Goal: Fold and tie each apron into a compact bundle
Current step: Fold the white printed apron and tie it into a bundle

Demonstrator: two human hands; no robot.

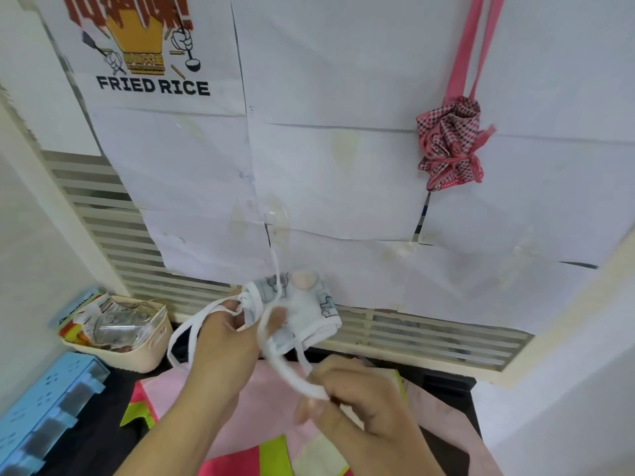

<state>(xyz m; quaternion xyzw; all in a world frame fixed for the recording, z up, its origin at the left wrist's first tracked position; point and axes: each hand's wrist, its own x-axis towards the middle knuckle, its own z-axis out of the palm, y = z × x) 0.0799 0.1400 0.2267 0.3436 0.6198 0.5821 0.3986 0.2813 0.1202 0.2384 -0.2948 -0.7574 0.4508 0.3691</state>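
A small white apron bundle (302, 304) with grey print and a pink patch hangs from a thin white strap against the papered wall. My left hand (220, 341) grips the bundle's left side, and white strap loops (185, 334) trail over its fingers. My right hand (357, 400) pinches a wide white strap (292, 372) that curves down from the bundle. A pink checked apron bundle (448, 142), tied with its own pink strap, hangs on the wall at the upper right.
Pink, green and cream aprons (268, 420) lie on the dark table below my hands. A cream basket (144, 352) of packets stands at the left, with a blue plastic rack (44, 407) in front of it. A slatted grille (412, 334) runs behind.
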